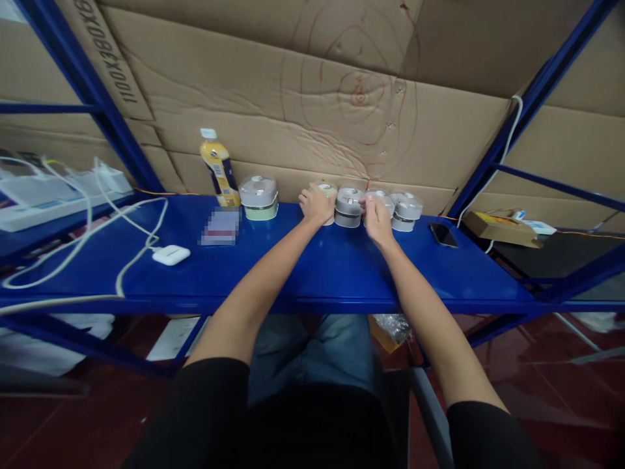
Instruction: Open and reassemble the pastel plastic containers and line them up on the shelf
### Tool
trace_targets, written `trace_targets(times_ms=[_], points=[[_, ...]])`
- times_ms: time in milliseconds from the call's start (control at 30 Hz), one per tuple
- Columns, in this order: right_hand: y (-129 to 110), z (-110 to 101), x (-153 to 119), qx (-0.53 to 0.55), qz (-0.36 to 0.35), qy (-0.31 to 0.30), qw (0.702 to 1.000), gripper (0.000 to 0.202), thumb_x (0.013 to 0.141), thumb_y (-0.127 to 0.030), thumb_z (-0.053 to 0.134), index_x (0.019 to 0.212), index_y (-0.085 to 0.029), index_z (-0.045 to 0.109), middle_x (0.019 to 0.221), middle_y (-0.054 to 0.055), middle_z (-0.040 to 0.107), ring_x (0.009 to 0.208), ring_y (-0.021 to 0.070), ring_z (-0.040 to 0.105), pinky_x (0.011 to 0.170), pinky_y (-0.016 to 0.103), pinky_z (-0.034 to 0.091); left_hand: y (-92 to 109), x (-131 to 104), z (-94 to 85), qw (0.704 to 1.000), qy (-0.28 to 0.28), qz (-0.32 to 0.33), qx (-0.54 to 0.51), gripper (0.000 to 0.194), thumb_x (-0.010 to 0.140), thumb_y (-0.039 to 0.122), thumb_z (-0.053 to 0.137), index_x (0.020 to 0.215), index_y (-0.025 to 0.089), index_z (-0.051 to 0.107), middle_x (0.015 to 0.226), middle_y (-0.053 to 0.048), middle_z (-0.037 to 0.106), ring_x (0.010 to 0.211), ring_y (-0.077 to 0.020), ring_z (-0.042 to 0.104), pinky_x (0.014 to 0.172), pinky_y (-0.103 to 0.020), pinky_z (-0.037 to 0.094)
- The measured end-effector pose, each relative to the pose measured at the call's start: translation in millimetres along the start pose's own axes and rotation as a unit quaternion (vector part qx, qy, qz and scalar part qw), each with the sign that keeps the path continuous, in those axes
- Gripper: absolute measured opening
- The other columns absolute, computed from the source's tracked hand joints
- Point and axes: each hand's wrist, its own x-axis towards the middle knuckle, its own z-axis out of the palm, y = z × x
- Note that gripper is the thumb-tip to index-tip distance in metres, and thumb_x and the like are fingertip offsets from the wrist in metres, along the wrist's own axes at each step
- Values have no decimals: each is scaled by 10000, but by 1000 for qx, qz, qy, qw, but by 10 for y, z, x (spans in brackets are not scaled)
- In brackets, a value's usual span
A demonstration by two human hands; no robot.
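Note:
Several small lidded containers stand in a row at the back of the blue shelf. My left hand (316, 205) curls its fingers over a container with a pale green top and a pinkish base (328, 191), mostly hidden behind it. To the right of that hand sits a dark grey container with a clear domed lid (348, 208). My right hand (377, 218) has its fingers bent around the near left side of a pale-lidded container (383, 198), whose base it covers. At the row's right end is a white-based container with a clear lid (407, 210).
A larger green-based container (260, 203) stands left, beside a yellow drink bottle (219, 168) and a blurred-out packet (222, 227). A white earbud case (170, 255) and loose cables (120, 273) lie further left. A phone (443, 235) rests right. Cardboard (234, 91) backs the shelf.

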Motion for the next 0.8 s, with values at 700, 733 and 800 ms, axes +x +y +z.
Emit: trace_targets(times_ms=[700, 733, 800], points=[[-101, 4, -50, -7, -12, -25, 1000, 846, 1053, -843, 199, 1129, -251, 798, 1134, 138, 782, 1189, 355, 708, 1096, 603, 553, -965, 320, -1142, 991, 104, -43, 71, 933, 894, 682, 793, 1463, 39, 427, 1552, -273, 450, 1483, -517, 442, 1190, -723, 345], [-103, -8, -48, -5, -8, -23, 1000, 843, 1056, -837, 197, 1121, -250, 798, 1130, 139, 780, 1177, 354, 708, 1086, 603, 557, -922, 275, -1172, 992, 103, -28, 72, 872, 918, 611, 805, 1459, 49, 415, 1550, -255, 451, 1474, -502, 456, 1201, -714, 346], [-127, -29, -44, -6, -5, -19, 1000, 821, 1064, -820, 207, 1095, -247, 794, 1100, 138, 773, 1130, 346, 711, 1055, 590, 567, -839, 161, -1248, 991, 108, 13, 74, 831, 882, 446, 870, 1460, 86, 393, 1545, -236, 457, 1451, -460, 494, 1219, -683, 370]])
